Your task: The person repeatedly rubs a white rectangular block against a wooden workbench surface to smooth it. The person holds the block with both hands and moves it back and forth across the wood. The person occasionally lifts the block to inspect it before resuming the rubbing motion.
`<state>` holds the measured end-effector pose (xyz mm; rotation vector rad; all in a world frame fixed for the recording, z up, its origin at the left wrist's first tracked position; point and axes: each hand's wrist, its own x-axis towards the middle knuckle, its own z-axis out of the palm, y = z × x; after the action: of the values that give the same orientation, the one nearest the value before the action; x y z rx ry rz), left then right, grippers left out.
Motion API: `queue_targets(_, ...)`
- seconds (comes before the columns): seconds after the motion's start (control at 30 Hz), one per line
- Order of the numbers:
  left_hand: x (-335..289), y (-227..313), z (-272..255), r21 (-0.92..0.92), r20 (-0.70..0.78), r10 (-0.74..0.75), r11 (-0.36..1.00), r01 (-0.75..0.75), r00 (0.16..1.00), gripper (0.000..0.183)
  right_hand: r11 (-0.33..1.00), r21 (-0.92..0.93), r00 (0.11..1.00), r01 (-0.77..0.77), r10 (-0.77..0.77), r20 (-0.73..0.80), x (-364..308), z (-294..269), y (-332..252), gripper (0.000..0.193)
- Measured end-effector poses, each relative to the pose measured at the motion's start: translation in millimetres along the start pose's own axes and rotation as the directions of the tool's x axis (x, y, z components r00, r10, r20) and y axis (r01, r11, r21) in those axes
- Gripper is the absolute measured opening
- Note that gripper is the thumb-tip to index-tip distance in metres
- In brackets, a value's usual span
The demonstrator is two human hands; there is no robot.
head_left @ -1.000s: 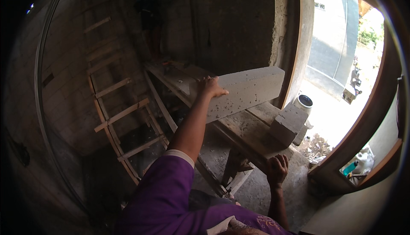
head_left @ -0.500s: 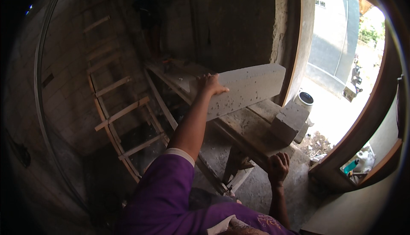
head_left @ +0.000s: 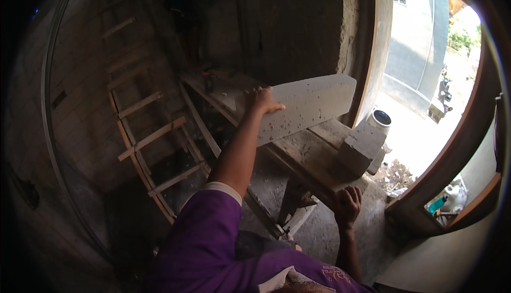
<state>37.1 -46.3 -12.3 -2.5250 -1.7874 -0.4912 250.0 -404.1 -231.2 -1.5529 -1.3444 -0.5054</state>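
Observation:
A long, pale, pitted concrete block (head_left: pixel 311 104) stands on edge across a plank bench. My left hand (head_left: pixel 259 101) grips its left end, the thumb spread along the near face and the fingers over the top corner. My right hand (head_left: pixel 348 208) is closed in a fist beside the near end of the bench's planks (head_left: pixel 306 157), with nothing visible in it. A smaller grey block (head_left: pixel 363 145) rests on the planks to the right of the long one. The long block's far face and the inside of my right fist are hidden.
A wooden ladder (head_left: pixel 154 146) leans at the left wall. Another person (head_left: pixel 183 27) stands in shadow beyond the bench. A white bucket (head_left: pixel 380 120) and rubble (head_left: pixel 394 176) lie by the bright doorway at right. Wooden trestle legs (head_left: pixel 293 208) stand below the planks.
The view has shifted slightly, and the long block's right end sits a touch higher in the picture. Both hands keep the same hold and pose.

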Motion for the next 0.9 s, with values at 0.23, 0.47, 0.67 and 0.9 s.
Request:
queue_targets(0.23, -4.6, 0.6, -2.8, -0.005, -0.004, -0.005, 1.000, 0.005, 1.000, 0.102, 1.000, -0.027, 1.000, 0.004, -0.005, -0.028, -2.8, 2.6, 2.3, 0.015)
queue_targets(0.47, -9.1, -0.1, -6.6, -0.033, 0.002, 0.004, 0.999, -0.004, 1.000, 0.099, 1.000, -0.012, 1.000, -0.022, 0.022, -0.012, -3.5, 3.6, 2.7, 0.015)
queue_targets(0.67, -7.3, 0.4, -5.9, -0.029, 0.001, 0.005, 1.000, -0.005, 1.000, 0.101, 0.998, 0.000, 0.997, -0.066, 0.066, 0.037, -9.4, 3.7, 8.7, 0.014)
queue_targets(0.9, -6.2, -3.3, -3.1, -0.001, -0.016, 0.007, 1.000, -0.007, 1.000, 0.102, 1.000, -0.020, 1.000, -0.006, 0.005, -0.020, -3.8, 3.1, 0.8, 0.013)
